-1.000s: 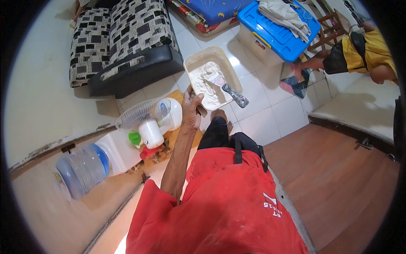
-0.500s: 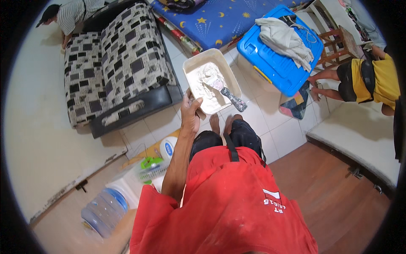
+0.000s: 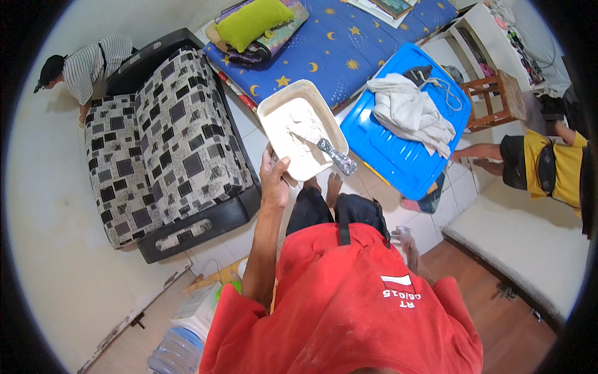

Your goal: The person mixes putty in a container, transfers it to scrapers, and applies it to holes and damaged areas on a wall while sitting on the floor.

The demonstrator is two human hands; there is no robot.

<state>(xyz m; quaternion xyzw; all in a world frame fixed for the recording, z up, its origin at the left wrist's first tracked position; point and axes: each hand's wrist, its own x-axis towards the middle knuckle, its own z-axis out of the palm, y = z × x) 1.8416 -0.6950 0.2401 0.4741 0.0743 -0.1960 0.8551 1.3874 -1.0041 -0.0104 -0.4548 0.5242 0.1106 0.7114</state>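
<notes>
My left hand [image 3: 274, 181] grips the near left edge of a cream rectangular tub [image 3: 326, 111], its thumb over the rim. White powdery or pasty filler [image 3: 299, 146] lies in the tub. A putty knife [image 3: 336, 156] with a dark speckled handle rests in it, blade in the white stuff and handle over the near right rim. My right hand [image 3: 406, 242] hangs low by my right hip, away from the tub. It looks whitened, and its fingers are too small and unclear to read.
A patterned sofa [image 3: 180, 124] stands left, a blue star-print mattress [image 3: 299, 75] ahead. Right of the tub is a blue-lidded box [image 3: 374, 140] with a white cloth [image 3: 411, 112] on top. One person [image 3: 87, 65] bends behind the sofa; another, in yellow [image 3: 548, 168], is at right.
The view has shifted, showing more of the mattress and a green pillow. My right hand has come into sight by my hip. My left hand still holds the tub.
</notes>
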